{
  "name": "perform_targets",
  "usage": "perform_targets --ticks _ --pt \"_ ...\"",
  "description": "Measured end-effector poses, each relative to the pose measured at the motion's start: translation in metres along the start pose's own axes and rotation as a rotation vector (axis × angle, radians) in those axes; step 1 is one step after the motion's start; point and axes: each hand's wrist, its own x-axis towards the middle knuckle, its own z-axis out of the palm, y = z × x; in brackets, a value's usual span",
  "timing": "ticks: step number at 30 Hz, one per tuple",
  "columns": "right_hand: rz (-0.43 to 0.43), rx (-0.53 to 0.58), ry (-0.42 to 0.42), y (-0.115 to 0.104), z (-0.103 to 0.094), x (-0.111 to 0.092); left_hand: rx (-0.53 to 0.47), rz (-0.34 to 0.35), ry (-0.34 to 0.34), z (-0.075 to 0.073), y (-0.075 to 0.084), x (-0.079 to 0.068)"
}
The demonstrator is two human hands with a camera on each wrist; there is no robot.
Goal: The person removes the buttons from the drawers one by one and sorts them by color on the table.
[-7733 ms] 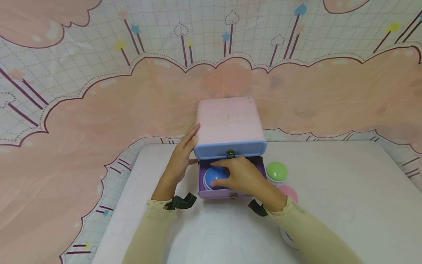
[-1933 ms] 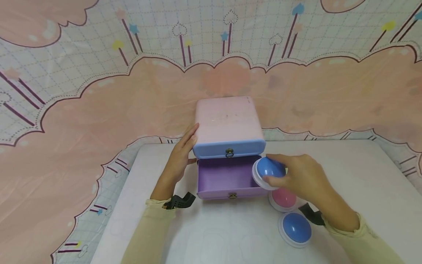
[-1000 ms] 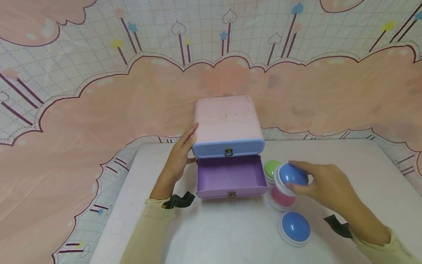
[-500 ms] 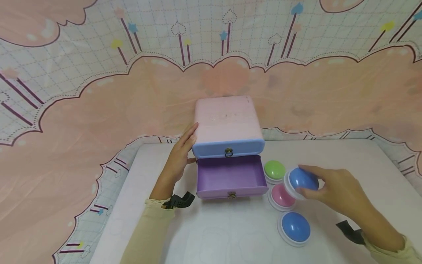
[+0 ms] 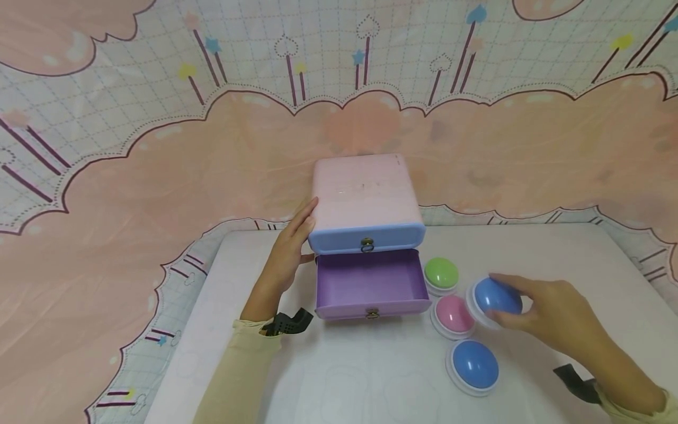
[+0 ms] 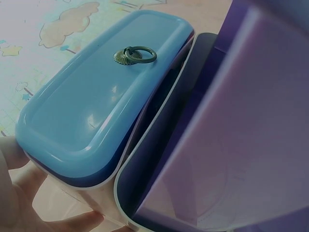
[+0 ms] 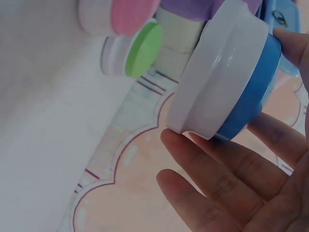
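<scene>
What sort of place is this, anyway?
Probably a small indoor play or filming corner, though I can't be sure. A peach cartoon-patterned sheet backs a white table, where a pastel drawer chest stands near colourful domed buttons.

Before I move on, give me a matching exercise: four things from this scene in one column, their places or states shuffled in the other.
Things:
1. Purple rectangular drawer
2. Green-domed, white-based round button
3. Right hand
4. Left hand

Places or states:
A. Holding a blue-domed, white-based round button
B. Against the side of the pink-topped cabinet
C. Pulled open
D. On the white table, next to a pink-domed round button

Pairs: 1-C, 2-D, 3-A, 4-B
</scene>
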Motion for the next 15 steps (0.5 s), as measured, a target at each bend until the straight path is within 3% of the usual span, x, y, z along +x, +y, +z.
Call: perform_targets --ticks 15 --pt "-0.001 0.007 -0.065 0.026 0.012 -0.009 -0.004 -0.018 0.015 0.001 0.002 -0.001"
